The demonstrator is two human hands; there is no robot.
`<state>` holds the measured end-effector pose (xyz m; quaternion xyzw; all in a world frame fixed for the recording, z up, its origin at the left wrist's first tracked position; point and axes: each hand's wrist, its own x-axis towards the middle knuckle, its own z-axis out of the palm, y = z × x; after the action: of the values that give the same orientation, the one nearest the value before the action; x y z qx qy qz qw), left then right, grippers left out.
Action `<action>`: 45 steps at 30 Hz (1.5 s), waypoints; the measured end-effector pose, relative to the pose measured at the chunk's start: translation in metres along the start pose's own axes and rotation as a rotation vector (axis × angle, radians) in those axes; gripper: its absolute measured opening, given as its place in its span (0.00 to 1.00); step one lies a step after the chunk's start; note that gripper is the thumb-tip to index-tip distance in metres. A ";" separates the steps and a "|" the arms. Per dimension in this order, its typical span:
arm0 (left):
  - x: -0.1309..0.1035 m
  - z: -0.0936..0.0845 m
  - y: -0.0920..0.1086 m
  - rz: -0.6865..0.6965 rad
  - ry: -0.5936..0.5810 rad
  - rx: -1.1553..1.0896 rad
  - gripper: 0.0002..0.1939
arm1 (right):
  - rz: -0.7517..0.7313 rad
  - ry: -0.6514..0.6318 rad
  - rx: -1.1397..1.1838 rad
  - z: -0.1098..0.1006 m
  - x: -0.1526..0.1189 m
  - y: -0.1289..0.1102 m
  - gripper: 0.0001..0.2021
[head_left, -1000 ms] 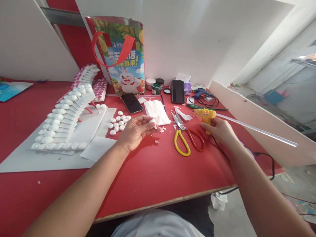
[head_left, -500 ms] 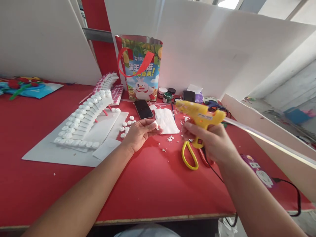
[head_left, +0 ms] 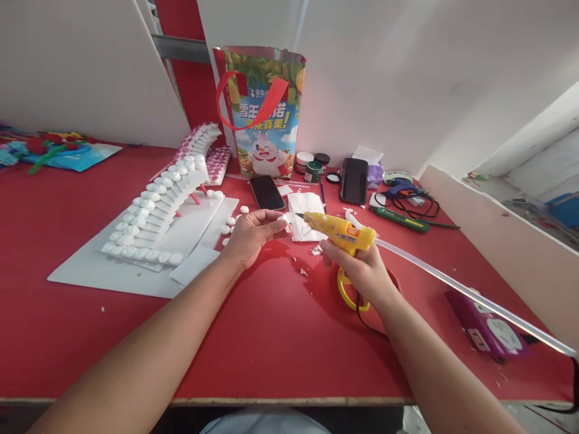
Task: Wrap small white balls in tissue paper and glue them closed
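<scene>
Between thumb and fingers, my left hand [head_left: 256,236] pinches a small white piece [head_left: 286,220], perhaps foam or paper; its exact kind is unclear. My right hand [head_left: 362,268] is wrapped round the handle of a yellow glue gun [head_left: 337,230] with a long clear glue stick [head_left: 452,279] out of its back. The nozzle points left, close beside the white piece. Beneath my right hand lie scissors [head_left: 347,294] with yellow and red handles, partly hidden. Left of my left hand are several white swirled pieces [head_left: 226,229]. A white curved stepped model [head_left: 154,208] edged with similar swirls stands on a white board [head_left: 75,271].
A phone [head_left: 266,193], folded white paper [head_left: 307,205] and scraps lie beyond my hands. Behind them stand a printed bag [head_left: 266,114] and paint jars [head_left: 313,171]. To the right are another phone [head_left: 354,181], a green cutter [head_left: 401,219] and a purple box [head_left: 488,328].
My right hand has brought the glue gun left and down, its nozzle now near the white piece. My left hand keeps its pinch. The view has shifted slightly.
</scene>
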<state>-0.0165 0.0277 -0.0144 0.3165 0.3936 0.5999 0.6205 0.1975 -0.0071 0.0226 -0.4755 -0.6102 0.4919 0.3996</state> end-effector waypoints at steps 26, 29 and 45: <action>-0.003 -0.001 -0.001 -0.011 -0.055 0.143 0.22 | 0.029 -0.018 -0.088 0.005 0.001 0.008 0.16; -0.003 -0.002 -0.002 -0.008 -0.086 0.135 0.21 | 0.044 -0.015 -0.114 0.005 0.001 0.008 0.17; 0.000 -0.003 -0.001 0.002 -0.016 0.052 0.21 | -0.041 -0.046 -0.236 0.002 0.001 0.010 0.17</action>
<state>-0.0180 0.0276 -0.0168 0.3378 0.4037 0.5874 0.6147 0.1974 -0.0060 0.0121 -0.4953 -0.6825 0.4191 0.3365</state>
